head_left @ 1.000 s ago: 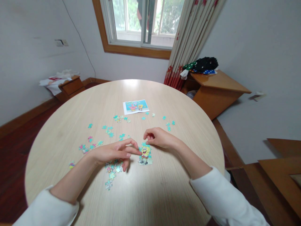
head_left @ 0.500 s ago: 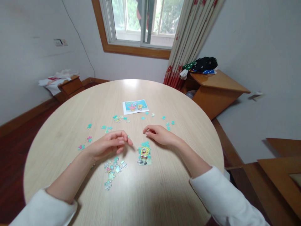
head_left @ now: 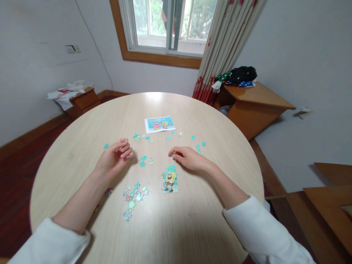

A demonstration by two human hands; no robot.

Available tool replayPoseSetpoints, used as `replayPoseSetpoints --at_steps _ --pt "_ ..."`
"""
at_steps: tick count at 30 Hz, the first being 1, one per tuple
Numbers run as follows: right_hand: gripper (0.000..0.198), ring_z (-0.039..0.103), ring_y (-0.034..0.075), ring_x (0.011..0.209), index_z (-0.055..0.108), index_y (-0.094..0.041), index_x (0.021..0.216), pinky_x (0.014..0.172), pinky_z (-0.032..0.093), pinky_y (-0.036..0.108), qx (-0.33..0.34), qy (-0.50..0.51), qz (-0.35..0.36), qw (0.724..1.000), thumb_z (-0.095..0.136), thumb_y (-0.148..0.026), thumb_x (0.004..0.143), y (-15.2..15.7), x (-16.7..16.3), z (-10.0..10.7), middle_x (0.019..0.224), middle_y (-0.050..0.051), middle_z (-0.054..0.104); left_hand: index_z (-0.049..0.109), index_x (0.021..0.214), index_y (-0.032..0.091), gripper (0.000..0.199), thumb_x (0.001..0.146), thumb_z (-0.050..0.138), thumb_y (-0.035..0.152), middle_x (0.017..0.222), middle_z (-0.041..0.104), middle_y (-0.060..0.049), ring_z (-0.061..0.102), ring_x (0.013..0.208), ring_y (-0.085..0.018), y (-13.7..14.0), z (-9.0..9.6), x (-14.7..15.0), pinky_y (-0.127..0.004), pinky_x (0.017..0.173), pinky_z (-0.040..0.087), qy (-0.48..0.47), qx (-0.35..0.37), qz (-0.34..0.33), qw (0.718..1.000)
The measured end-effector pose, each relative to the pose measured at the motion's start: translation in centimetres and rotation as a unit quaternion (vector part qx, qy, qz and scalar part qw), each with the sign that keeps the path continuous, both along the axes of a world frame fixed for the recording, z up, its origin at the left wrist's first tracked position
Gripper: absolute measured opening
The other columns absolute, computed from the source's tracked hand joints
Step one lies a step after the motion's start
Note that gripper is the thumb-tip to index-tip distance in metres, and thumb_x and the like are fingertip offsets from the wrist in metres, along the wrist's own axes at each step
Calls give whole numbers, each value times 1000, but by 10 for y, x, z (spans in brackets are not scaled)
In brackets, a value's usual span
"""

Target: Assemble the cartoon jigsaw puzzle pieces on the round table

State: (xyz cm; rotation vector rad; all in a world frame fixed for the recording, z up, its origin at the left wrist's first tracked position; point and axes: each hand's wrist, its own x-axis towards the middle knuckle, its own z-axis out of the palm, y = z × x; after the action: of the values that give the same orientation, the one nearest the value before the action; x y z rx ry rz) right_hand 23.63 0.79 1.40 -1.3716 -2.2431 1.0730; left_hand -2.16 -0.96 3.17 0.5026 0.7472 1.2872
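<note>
My left hand is raised over the left part of the table, its fingers curled in against the thumb. Whatever it may hold is hidden. My right hand rests low over the table, fingers loosely bent and a little apart, with nothing visible in them. Just below it lies a joined section of jigsaw puzzle showing a yellow cartoon figure. Loose teal pieces lie between the hands. A cluster of puzzle pieces sits nearer me, while pink pieces are partly covered by my left forearm.
A printed reference picture lies toward the far side of the round table. More loose pieces are spread below it, and several teal pieces lie to the right. A wooden cabinet with cloths stands behind, right.
My left hand has moved left and away from me, and its fingers have curled in. Teal pieces between the hands have come into view. My right hand has stayed in place.
</note>
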Motion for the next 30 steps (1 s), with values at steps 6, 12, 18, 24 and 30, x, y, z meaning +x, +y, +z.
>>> replayPoseSetpoints --at_steps 6,12,18,24,30 --pt "23 53 12 71 65 -15 100 71 38 24 11 -13 4 1000 45 -12 89 -1 -1 3 78 3 62 49 68 15 17 77 51 2 47 33 9 31 37 -3 1 0 1 -16 41 27 -2 9 29 1000" --pt "24 52 12 71 66 -15 100 70 38 25 16 -17 7 1000 45 -12 89 -1 -1 3 78 4 63 48 69 16 18 78 49 1 46 32 9 31 36 -3 2 1 1 -16 41 28 -2 6 48 999" --pt "24 53 13 72 66 -14 101 70 38 25 19 -24 6 1000 45 -12 89 -1 -1 3 79 4 63 44 65 16 22 80 45 0 46 33 8 31 36 -4 2 1 0 -16 41 29 -9 5 58 998" --pt "25 54 13 73 66 -14 102 71 38 26 17 -28 7 999 45 -12 89 -2 -1 5 80 5 64 39 62 17 26 81 46 1 47 32 8 32 37 -3 4 0 -3 -16 43 29 -23 1 67 998" --pt "25 54 13 74 67 -14 101 72 39 26 20 -33 9 999 45 -12 89 -2 -2 4 80 5 64 36 61 17 28 83 43 1 48 31 8 32 38 -3 6 -1 -9 -17 43 28 -41 4 99 994"
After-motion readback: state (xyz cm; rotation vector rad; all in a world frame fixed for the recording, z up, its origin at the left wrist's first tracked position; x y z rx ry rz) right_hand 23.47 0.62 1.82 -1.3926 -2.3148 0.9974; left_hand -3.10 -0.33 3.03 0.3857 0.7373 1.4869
